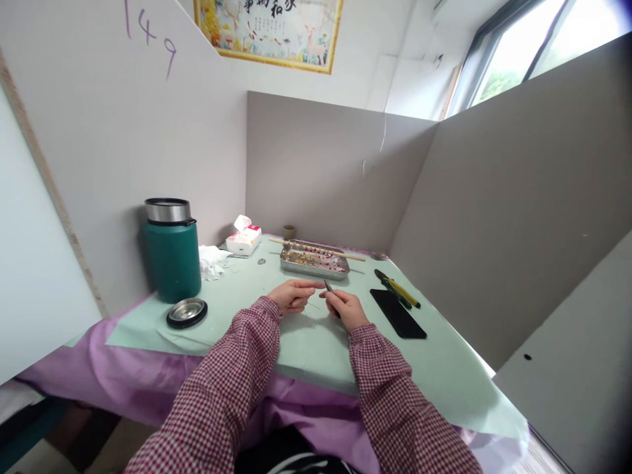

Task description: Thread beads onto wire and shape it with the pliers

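Over the middle of the pale green tabletop, my left hand (295, 296) has its index finger stretched to the right and the other fingers curled in. Its fingertips look pressed together, but anything between them is too small to make out. Just to the right, my right hand (347, 309) is closed around slim dark tweezers (328, 286), with the pointed tip up near my left fingertip. Behind both hands lies a metal tray (316, 270) with small red and gold beads in it. A wooden stick (353, 257) wound with beaded pieces rests across the tray.
To the right lie a black phone-like slab (397, 315) and yellow-green pliers (402, 289). At left stand a green flask (172, 257), its lid (186, 312), crumpled tissue (212, 261) and a tissue pack (243, 239). Grey partitions (336, 171) enclose the table.
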{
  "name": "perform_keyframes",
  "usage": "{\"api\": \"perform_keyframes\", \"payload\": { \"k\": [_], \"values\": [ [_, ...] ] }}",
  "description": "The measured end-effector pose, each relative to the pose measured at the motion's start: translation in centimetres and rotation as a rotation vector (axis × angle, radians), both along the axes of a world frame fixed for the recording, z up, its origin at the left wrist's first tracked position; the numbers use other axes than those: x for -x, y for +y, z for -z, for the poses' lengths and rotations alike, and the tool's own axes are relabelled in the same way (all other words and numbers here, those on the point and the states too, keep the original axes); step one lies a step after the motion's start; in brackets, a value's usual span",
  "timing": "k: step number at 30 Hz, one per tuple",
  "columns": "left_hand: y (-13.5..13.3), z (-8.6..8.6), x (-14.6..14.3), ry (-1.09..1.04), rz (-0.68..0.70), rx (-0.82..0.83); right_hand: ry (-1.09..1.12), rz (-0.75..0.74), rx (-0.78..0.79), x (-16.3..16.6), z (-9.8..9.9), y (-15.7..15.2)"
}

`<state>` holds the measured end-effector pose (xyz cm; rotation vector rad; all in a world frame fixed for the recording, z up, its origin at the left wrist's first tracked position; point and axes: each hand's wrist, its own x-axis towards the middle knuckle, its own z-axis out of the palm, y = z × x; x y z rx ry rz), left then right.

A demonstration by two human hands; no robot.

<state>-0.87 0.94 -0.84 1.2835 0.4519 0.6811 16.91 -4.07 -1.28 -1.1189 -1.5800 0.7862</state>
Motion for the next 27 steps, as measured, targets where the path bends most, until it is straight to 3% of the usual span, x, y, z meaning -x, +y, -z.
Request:
{"api": "perform_keyframes", "payload": {
  "k": [8,16,23,27],
  "values": [
    [-0.3,-0.2,0.1,-0.021,0.042,0.026,0.010,0.049,-0.022,-0.2,0.3,0.4],
    [-0.3,-0.2,0.3,-0.018,0.078,0.032,0.058,-0.041,0.012,-0.1,0.6,0.8],
    [-0.5,-0.4,0.0,0.025,-0.001,0.015,0.048,0.042,0.017,-0.3,1.2,1.5],
    [-0.6,-0.5,-0.1,0.001,0.008,-0.007,0.109,-0.010,0.044,-0.3,1.5,1.7]
  ]
}}
